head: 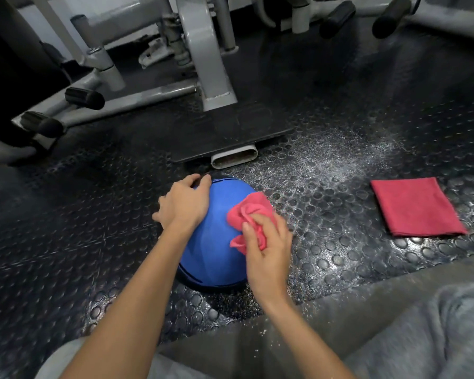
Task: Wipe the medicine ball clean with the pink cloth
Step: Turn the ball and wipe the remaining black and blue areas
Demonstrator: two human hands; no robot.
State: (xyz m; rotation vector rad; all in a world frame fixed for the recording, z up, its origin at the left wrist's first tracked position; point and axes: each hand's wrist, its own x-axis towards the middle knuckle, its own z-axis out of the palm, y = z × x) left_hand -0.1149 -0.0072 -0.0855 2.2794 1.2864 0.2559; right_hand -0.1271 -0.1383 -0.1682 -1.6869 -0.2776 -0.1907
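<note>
A blue medicine ball [214, 242] rests on the dark studded rubber floor in the lower middle of the view. My left hand [185, 203] lies spread over its upper left side, fingers curled over the far edge, holding it steady. My right hand [267, 250] presses a crumpled pink cloth [248, 214] against the ball's upper right side, with the cloth bunched under its fingers and thumb.
A second cloth [416, 206], red and folded square, lies flat on the floor to the right. A grey gym machine frame [208, 64] with a black footplate [230, 132] stands just beyond the ball. Black padded rollers [84, 98] stick out at the left. My grey-clad knees fill the bottom.
</note>
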